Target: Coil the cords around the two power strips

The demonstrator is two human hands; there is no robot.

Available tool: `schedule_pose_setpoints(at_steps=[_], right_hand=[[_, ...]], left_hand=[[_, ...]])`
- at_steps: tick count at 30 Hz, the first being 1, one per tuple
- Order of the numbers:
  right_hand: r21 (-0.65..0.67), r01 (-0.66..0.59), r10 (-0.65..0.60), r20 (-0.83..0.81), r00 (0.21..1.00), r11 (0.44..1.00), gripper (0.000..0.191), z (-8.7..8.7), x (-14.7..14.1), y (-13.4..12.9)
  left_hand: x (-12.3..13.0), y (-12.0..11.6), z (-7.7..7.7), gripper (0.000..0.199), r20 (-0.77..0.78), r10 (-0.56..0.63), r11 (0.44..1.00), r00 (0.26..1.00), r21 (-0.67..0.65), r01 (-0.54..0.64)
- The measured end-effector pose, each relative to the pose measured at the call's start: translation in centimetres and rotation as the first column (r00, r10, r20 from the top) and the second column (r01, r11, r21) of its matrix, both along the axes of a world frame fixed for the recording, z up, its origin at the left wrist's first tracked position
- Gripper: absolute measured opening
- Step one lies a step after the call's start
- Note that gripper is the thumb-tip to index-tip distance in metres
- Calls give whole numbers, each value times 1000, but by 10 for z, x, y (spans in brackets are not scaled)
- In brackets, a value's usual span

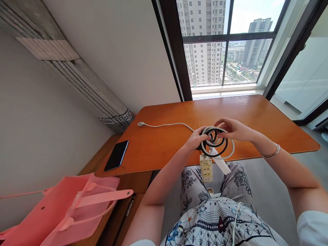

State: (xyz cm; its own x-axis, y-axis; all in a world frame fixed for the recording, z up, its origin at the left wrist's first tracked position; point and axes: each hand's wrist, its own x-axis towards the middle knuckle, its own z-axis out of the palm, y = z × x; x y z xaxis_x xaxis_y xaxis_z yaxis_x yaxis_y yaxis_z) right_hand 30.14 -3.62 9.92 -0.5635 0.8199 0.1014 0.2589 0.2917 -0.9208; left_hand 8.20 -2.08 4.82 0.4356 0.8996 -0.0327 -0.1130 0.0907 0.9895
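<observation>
A bundle of coiled black and white cables point(217, 154) is held above the near edge of the wooden table. My left hand point(196, 139) grips the coil's left side, thumb over the loops. At its upper right, my right hand point(232, 130) has its fingers curled against the loops; what exactly they pinch is hard to make out. Below the coil hangs a yellowish power strip point(206, 168), with a white flat piece point(222, 165) tilted beside it. One white cord point(166, 125) runs left across the table to a plug point(140, 124).
A black phone point(116, 155) lies at the left of the brown table point(159, 150). Nearer, at the lower left, an open pink bag point(77, 212) rests on a lower wooden surface. A window and a gathered curtain point(89, 89) stand beyond the table.
</observation>
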Motion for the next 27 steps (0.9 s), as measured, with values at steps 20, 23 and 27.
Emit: schedule_pose_setpoints(at_steps=[20,23,27], right_hand=[[-78,242,-254,-246,936,967,30,-22,-20,-15],[-85,233,-247,-245,938,969,27,-22,-21,-12],[-27,226,-226,-236,945,974,29,-25,-22,-10]], left_hand=[[0,0,-6,41,76,137,989,988,-70,-132],[-1,0,-11,43,125,108,993,986,-57,-101],[-5,1,-13,49,144,25,1000,989,-16,-23]])
